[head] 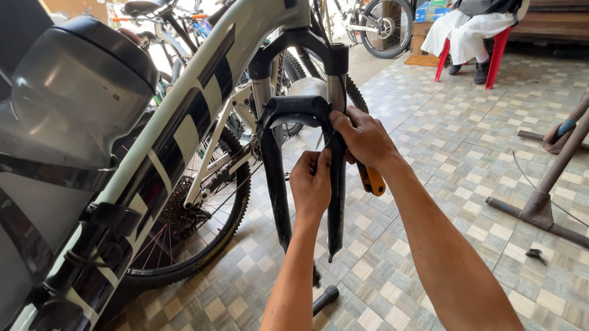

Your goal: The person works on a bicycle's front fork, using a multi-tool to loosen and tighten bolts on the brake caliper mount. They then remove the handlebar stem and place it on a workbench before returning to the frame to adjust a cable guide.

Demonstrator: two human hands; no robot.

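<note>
A black bicycle suspension fork (276, 166) hangs from the front of a pale green and black bike frame (192, 104), with no front wheel between its legs. My right hand (363, 137) grips the right side of the fork arch and also holds a tool with an orange handle (373, 180). My left hand (311, 182) is closed around the right fork leg just below the arch. The fork tips hang above the tiled floor.
A dark plastic bottle (73, 89) sits in a cage on the frame at the left. The rear wheel with its cassette (184, 216) stands behind. A rusty metal stand (560, 174) is at the right. A seated person (477, 18) occupies a red chair at the back. A short black part (325, 298) lies on the floor.
</note>
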